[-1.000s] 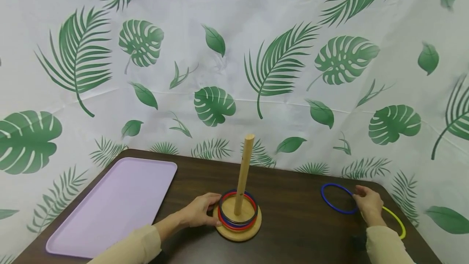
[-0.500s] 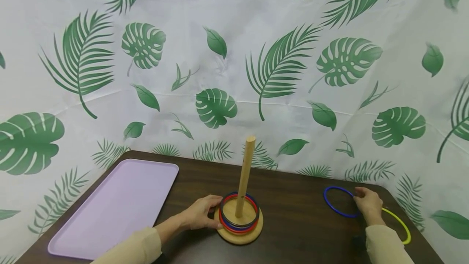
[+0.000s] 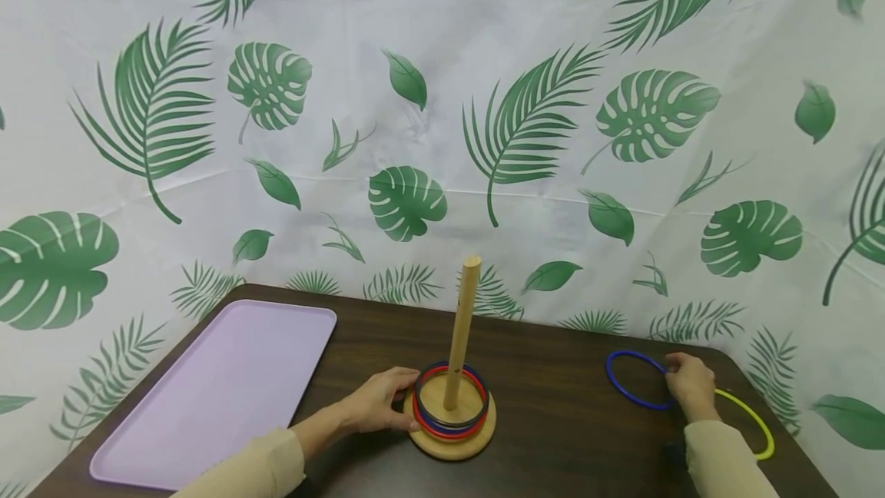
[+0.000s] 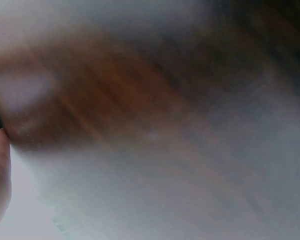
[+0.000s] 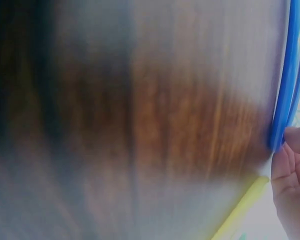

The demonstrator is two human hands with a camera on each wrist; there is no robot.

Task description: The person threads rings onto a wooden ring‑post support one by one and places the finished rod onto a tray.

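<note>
A wooden ring stand (image 3: 452,453) with an upright peg (image 3: 463,333) stands mid-table in the head view. Several red and dark blue rings (image 3: 448,433) lie stacked around the peg's foot. My left hand (image 3: 376,403) holds the stand's left side, thumb on the near side and fingers farther back; only a fingertip and the stand's edge show in the left wrist view. At the right, my right hand (image 3: 691,386) pinches the edge of a bright blue ring (image 5: 288,70) between thumb and finger. Behind that hand lies a yellow ring (image 3: 769,440), partly hidden by the sleeve.
A lilac tray (image 3: 228,390) lies on the left of the dark brown table (image 3: 553,390). Behind the table hangs a white cloth (image 3: 442,129) printed with green leaves. The table's right edge runs close by the yellow ring.
My right hand and the blue ring have shifted slightly left in the last half second. My left hand stays at the stand. The head view dipped a little.
</note>
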